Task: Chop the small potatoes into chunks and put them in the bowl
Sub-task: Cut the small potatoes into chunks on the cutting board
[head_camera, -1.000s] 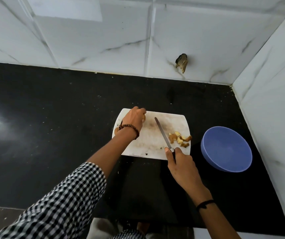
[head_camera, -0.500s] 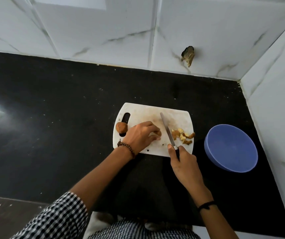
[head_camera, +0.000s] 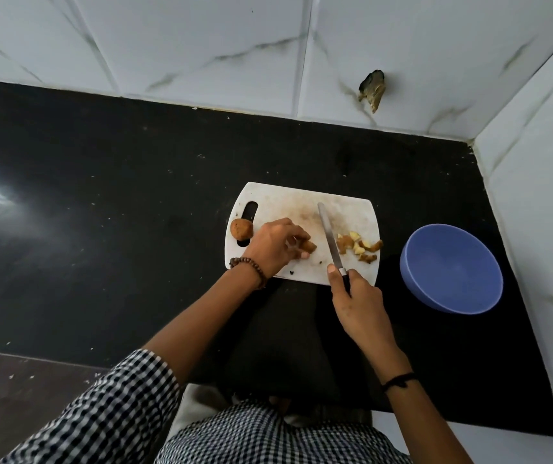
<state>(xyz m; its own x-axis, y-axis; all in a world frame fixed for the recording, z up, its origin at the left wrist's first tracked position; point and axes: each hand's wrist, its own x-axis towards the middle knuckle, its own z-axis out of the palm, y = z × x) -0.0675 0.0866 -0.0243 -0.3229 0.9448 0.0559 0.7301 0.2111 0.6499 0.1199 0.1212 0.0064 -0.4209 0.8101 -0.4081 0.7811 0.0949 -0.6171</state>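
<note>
1. Brown-skinned small potato [head_camera: 309,246] is sitting in the middle of the board [head_camera: 285,199], and the left hand [head_camera: 276,246] is pinching it steady.
2. Right hand [head_camera: 358,306] is gripping the knife [head_camera: 330,239], its blade pointing away between the potato and the cut chunks [head_camera: 358,246].
3. Chopping seems to be just starting: the blade is needing to shift left onto the potato, clear of fingertips.
4. Blue bowl [head_camera: 452,269] is waiting right of the board.

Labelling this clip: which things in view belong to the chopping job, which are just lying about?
Job: knife in right hand, cutting board, held potato in left hand, whole potato, cut chunks, blue bowl.
Lying about: broken wall tile, specks on black counter.
</note>
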